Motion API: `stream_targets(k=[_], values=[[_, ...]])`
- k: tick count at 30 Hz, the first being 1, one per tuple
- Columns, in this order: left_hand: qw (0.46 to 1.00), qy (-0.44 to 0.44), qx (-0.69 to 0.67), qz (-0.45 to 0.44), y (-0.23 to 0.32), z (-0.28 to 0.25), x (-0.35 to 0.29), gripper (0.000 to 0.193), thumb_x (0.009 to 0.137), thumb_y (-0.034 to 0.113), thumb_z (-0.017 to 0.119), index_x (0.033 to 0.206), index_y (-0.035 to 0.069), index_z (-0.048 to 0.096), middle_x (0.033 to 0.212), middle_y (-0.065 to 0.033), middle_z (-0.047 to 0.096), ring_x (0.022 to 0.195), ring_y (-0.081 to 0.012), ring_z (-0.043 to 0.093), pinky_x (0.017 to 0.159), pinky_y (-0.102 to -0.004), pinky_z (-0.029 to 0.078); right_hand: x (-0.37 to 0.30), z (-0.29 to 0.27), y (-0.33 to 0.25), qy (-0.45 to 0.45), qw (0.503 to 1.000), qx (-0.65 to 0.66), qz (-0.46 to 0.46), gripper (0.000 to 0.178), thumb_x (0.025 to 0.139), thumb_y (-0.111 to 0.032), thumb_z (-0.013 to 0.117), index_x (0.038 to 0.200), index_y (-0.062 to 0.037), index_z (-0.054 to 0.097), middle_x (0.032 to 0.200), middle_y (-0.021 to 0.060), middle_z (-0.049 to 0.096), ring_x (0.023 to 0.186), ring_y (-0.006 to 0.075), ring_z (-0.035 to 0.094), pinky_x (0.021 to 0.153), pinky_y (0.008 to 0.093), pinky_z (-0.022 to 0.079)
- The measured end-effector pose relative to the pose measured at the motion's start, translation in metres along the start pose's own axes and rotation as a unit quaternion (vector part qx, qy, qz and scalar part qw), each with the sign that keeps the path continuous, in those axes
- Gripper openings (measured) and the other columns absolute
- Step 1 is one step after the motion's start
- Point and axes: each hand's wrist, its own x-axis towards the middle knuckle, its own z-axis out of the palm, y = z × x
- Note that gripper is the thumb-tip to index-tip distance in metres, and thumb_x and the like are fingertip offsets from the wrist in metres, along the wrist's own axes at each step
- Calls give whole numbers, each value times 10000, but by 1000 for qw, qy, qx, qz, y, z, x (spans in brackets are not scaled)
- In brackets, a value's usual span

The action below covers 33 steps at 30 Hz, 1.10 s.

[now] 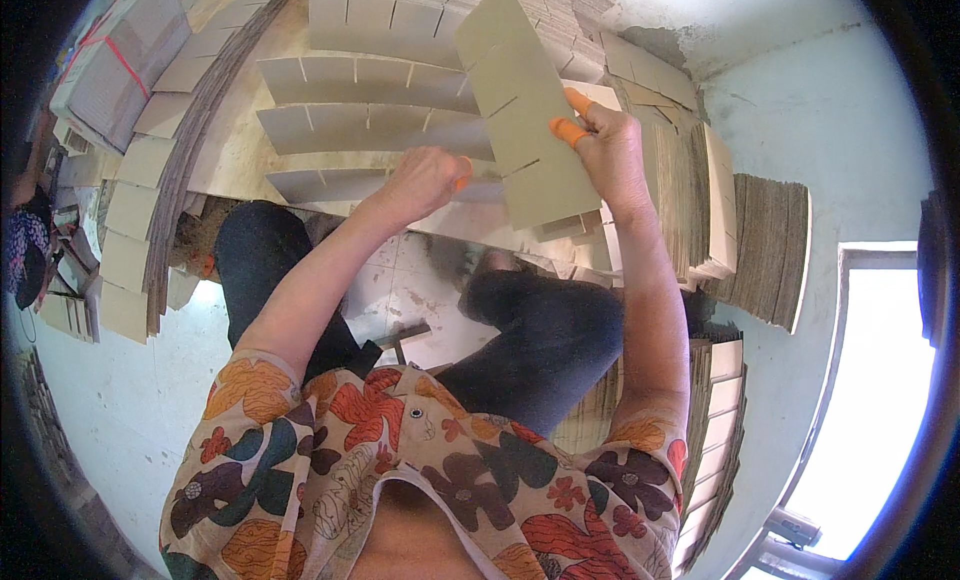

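Note:
My right hand (607, 143), with orange finger covers on its thumb and a finger, grips the right edge of a slotted cardboard divider (520, 110). That grey-brown piece is held up at a tilt, and short slits run in from one long edge. Closed, my left hand (425, 183) is over the nearest slotted cardboard strip (325, 185), an orange cover showing on one fingertip. What its curled fingers hold, if anything, is hidden. Beyond it, more slotted strips (365, 127) lie across the wooden board (235, 145) in spaced rows.
Stacks of slotted cardboard stand at the left (185, 120) and right (765, 245), with another stack (715, 410) lower right. A carton with red strapping (120, 65) sits at the far left. A pale wall (790, 110) borders the right side. My legs are below the board.

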Motion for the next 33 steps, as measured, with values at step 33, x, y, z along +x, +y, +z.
stream_targets(k=[33], values=[[1000,3,15,-9,0,0,2,52,724,107,645,716,66,613,648,-165,585,634,-356,597,537,-454,460,-6,58,37,-10,988,-33,-148,292,762,-83,694,1021,40,635,680,245,556,546,245,550,552,351,440]])
